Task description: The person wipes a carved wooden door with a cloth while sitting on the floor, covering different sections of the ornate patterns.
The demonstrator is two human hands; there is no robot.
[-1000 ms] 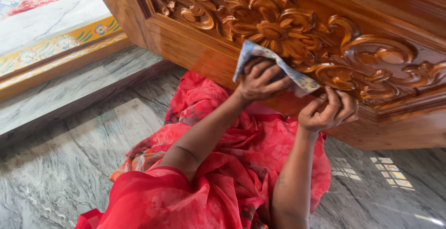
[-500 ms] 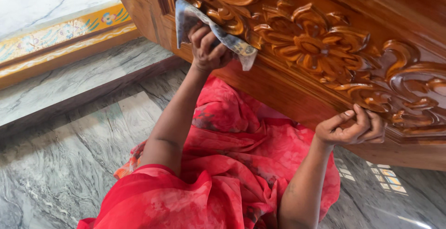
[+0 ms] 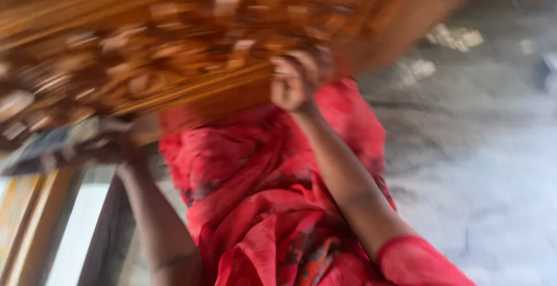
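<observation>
Heavily blurred: left hand [image 3: 125, 146] grips a cloth [image 3: 52, 144] against the carved wood [image 3: 145, 59]; right hand [image 3: 293, 83] is curled on the wood's lower edge, grasp indeterminate.

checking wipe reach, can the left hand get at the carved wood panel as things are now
Probably yes. The left hand, with a cloth bunched in it, sits right at the lower edge of the carved wood panel, with nothing between them. Blur hides whether they actually touch.

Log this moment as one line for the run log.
view: blurred | left hand: on cloth at carved wooden door | right hand: on door's lower edge | red garment below
</observation>
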